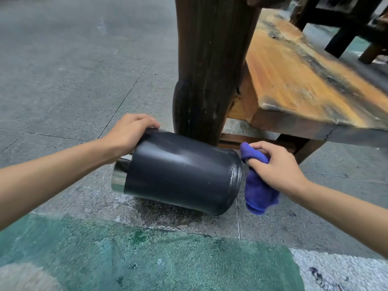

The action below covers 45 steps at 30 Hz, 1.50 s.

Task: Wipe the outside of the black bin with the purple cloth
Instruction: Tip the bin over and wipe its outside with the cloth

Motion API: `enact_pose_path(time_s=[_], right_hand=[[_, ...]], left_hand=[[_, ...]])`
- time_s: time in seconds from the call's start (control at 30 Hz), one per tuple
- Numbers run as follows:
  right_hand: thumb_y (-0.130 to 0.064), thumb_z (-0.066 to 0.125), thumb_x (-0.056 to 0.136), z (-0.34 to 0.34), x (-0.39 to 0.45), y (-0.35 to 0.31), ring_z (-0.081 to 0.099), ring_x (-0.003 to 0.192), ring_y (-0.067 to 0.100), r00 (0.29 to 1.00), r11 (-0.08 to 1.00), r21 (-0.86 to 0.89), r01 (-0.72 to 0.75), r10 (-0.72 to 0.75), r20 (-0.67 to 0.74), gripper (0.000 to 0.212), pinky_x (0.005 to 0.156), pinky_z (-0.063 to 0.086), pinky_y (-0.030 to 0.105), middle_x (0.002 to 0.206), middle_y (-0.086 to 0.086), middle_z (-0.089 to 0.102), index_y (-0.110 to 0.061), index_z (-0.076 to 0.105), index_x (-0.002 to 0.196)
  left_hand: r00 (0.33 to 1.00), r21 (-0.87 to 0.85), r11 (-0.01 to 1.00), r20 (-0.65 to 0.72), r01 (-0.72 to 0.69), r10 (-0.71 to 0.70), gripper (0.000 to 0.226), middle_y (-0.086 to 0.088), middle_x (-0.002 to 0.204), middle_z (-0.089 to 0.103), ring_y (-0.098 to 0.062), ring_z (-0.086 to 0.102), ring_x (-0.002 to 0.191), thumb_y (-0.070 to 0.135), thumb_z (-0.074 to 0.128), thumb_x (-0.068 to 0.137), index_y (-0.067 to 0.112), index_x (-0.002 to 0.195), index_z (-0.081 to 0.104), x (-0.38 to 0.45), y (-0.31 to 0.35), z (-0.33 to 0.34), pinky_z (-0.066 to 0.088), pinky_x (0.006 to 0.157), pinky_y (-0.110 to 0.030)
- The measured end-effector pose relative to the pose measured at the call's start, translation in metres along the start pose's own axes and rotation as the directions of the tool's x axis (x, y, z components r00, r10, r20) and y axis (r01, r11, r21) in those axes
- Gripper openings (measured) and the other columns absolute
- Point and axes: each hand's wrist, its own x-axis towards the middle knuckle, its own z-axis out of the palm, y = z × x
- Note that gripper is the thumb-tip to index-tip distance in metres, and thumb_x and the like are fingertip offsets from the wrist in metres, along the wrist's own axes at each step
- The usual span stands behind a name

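Black bin [178, 175] on its side, L hand [128, 133] gripping rim; R hand [277, 166] clutching purple cloth [259, 190] at base. Dark wooden post [210, 70] + bench [304, 80] close behind; floor [63, 70] open left.

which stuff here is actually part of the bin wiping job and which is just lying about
Part of the job:
black bin, tipped on its side
purple cloth, bunched
left hand, gripping the bin's rim end
right hand, holding the cloth

Just there:
wooden bench
dark wooden post
floor
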Motion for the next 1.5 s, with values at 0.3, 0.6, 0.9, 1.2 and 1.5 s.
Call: enact_pose_path(time_s=[0.3, 0.6, 0.9, 1.2, 1.5], right_hand=[[-0.033, 0.068, 0.084, 0.030, 0.007, -0.013, 0.062, 0.098, 0.022, 0.999, 0.997, -0.067, -0.044, 0.043, -0.017, 0.019, 0.085, 0.050, 0.033, 0.103, -0.004, 0.071, -0.041, 0.070, 0.101], [-0.039, 0.060, 0.086, 0.035, 0.045, -0.015, 0.057, 0.083, 0.022, 0.999, 0.983, -0.182, 0.024, -0.030, -0.029, 0.024, 0.073, 0.044, 0.034, 0.092, -0.009, 0.070, -0.040, 0.068, 0.108], [-0.035, 0.062, 0.085, 0.062, 0.043, -0.042, 0.060, 0.088, 0.024, 0.981, 0.972, -0.133, 0.192, -0.195, -0.009, 0.023, 0.070, 0.044, 0.036, 0.095, -0.004, 0.063, -0.043, 0.069, 0.106], [-0.037, 0.057, 0.085, 0.073, 0.052, -0.053, 0.060, 0.088, 0.026, 0.984, 0.966, -0.186, 0.178, -0.180, 0.004, 0.021, 0.070, 0.046, 0.036, 0.094, -0.006, 0.063, -0.043, 0.065, 0.104], [-0.047, 0.055, 0.086, 0.069, 0.040, -0.051, 0.057, 0.080, 0.023, 1.000, 0.984, -0.176, 0.005, -0.003, 0.012, 0.014, 0.066, 0.039, 0.034, 0.080, -0.018, 0.066, -0.049, 0.061, 0.099]], left_hand=[[1.000, 0.027, 1.000, -0.022, -0.012, 0.013, 0.014, 0.011, 0.085, 0.077, -0.012, 0.068, 0.087, 0.034, 0.067, 0.074, 0.024, 0.072, 0.078, -0.002, 0.013, 0.010, 0.045, 0.080, -0.031], [0.989, 0.108, 0.991, -0.118, -0.078, 0.091, 0.030, 0.011, 0.119, 0.073, -0.012, 0.062, 0.121, 0.045, 0.064, 0.069, 0.023, 0.082, 0.081, -0.021, 0.013, 0.016, 0.037, 0.118, -0.042], [0.984, 0.159, 0.987, -0.180, 0.013, 0.016, 0.043, 0.015, 0.116, 0.075, -0.010, 0.066, 0.118, 0.061, 0.069, 0.063, 0.032, 0.092, 0.082, -0.047, -0.037, -0.017, 0.042, 0.117, -0.046], [0.975, 0.264, 0.964, -0.222, 0.029, 0.031, 0.018, 0.018, 0.118, 0.073, -0.007, 0.066, 0.117, 0.046, 0.076, 0.082, 0.033, 0.094, 0.082, -0.050, -0.044, -0.022, 0.044, 0.115, -0.044], [0.918, 0.100, 0.964, -0.295, -0.248, 0.267, 0.034, 0.022, 0.115, 0.075, -0.001, 0.049, 0.139, 0.005, 0.075, 0.085, 0.039, 0.089, 0.081, -0.087, -0.059, -0.007, 0.037, 0.115, -0.027]])
